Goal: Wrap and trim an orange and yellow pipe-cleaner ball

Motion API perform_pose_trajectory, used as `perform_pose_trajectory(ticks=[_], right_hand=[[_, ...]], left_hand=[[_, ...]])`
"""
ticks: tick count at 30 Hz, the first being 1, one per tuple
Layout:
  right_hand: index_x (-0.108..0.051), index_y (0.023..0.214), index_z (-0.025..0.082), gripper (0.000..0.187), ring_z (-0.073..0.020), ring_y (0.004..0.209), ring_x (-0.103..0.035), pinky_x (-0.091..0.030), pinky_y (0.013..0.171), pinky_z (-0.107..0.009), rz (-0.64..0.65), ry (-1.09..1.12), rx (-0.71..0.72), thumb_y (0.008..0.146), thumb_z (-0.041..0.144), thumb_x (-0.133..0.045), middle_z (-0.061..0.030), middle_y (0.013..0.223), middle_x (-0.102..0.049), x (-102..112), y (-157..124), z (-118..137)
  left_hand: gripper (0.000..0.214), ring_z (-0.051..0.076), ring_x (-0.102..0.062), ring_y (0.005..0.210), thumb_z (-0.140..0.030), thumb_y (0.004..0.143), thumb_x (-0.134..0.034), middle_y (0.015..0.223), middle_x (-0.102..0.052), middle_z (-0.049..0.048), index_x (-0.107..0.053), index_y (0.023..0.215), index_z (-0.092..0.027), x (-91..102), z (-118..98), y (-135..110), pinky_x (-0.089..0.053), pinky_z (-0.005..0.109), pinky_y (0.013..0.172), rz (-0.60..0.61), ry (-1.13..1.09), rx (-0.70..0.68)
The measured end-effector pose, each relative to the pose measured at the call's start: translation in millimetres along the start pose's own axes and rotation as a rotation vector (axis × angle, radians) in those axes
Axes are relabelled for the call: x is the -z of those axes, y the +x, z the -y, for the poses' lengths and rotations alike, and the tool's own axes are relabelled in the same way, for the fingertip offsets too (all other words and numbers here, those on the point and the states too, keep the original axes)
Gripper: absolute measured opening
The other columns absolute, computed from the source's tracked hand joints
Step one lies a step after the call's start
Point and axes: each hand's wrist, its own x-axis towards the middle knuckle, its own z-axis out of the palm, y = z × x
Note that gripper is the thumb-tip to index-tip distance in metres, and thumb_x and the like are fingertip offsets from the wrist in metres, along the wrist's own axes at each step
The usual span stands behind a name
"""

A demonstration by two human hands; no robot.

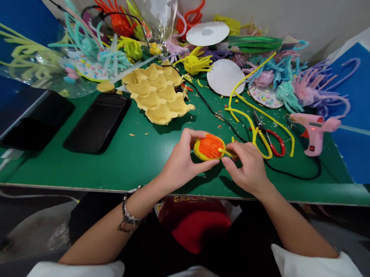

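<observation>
The left hand (183,157) is cradling an orange-and-yellow, egg-shaped piece of fuzzy stems (210,147), its fingers partly open, index above and thumb below, apparently so that the striped orange face is staying upward and steady. The right hand (249,166) is closing thumb and fingertips at the piece's right end, seemingly gripping a thin yellow fuzzy stem (229,153) for control; whether it is joining the loose yellow fuzzy stems (266,110) beyond those fingers, I cannot tell. Scissors with red plastic handles and metal blades (267,136) are lying just beyond the right fingers, and a smooth pink plastic glue gun (315,130) is resting farther right, both probably being left within easy reach.

Beyond the left fingers, a ragged yellow egg carton of moulded pulp (158,94) is showing rough bumps and torn edges. Directly beyond both hands, a flat white disc (226,77) is lying on the glossy green desk (134,173).
</observation>
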Motion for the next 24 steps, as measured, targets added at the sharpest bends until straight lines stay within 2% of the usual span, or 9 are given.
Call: perform_pose_trajectory(ticks=[2, 5, 9, 18, 24], right_hand=[[-0.051, 0.086, 0.019, 0.025, -0.0162, 0.064, -0.053, -0.037, 0.059, -0.031, 0.033, 0.016, -0.072, 0.087, 0.044, -0.048, -0.0025, 0.072, -0.061, -3.4, -1.4, 1.4], [-0.046, 0.096, 0.020, 0.033, -0.0192, 0.074, -0.052, -0.042, 0.064, -0.033, 0.012, 0.062, -0.124, 0.083, 0.049, -0.050, -0.0055, 0.084, -0.058, -7.7, -3.8, 4.4], [-0.041, 0.107, 0.021, 0.037, -0.0203, 0.081, -0.051, -0.045, 0.070, -0.037, -0.021, 0.146, -0.074, 0.084, 0.048, -0.050, -0.0069, 0.093, -0.054, -9.4, -4.6, 7.9], [-0.042, 0.109, 0.023, 0.038, -0.0183, 0.081, -0.053, -0.047, 0.070, -0.035, -0.040, 0.225, -0.081, 0.079, 0.038, -0.061, -0.0045, 0.094, -0.055, -6.9, -4.8, 4.8], [-0.045, 0.103, 0.025, 0.031, -0.0156, 0.071, -0.053, -0.046, 0.066, -0.033, -0.095, 0.215, -0.030, 0.079, 0.033, -0.062, -0.0003, 0.083, -0.056, -3.0, -2.8, 5.4]], left_hand=[[0.046, 0.021, -0.061, 0.107, -0.028, 0.072, -0.074, 0.114, -0.057, 0.0117, -0.040, 0.102, -0.021, 0.1, 4.5, -1.4, -0.052, 0.036, 0.086, 0.011, 0.106, -0.144], [0.043, 0.023, -0.061, 0.108, -0.028, 0.075, -0.071, 0.117, -0.058, 0.0129, -0.040, 0.104, -0.022, 1.0, 9.1, -3.0, -0.053, 0.037, 0.083, 0.043, 0.222, -0.332], [0.037, 0.024, -0.064, 0.103, -0.035, 0.079, -0.066, 0.116, -0.061, 0.0141, -0.042, 0.104, -0.022, 1.3, 10.5, -3.1, -0.052, 0.038, 0.079, 0.092, 0.355, -0.461], [0.041, 0.024, -0.064, 0.103, -0.033, 0.077, -0.070, 0.114, -0.063, 0.0128, -0.042, 0.106, -0.023, 3.3, 7.8, -1.0, -0.051, 0.037, 0.078, 0.044, 0.377, -0.444], [0.044, 0.023, -0.063, 0.105, -0.031, 0.074, -0.072, 0.115, -0.063, 0.0114, -0.043, 0.106, -0.023, 4.5, 7.5, -2.1, -0.050, 0.037, 0.082, 0.023, 0.333, -0.428]])
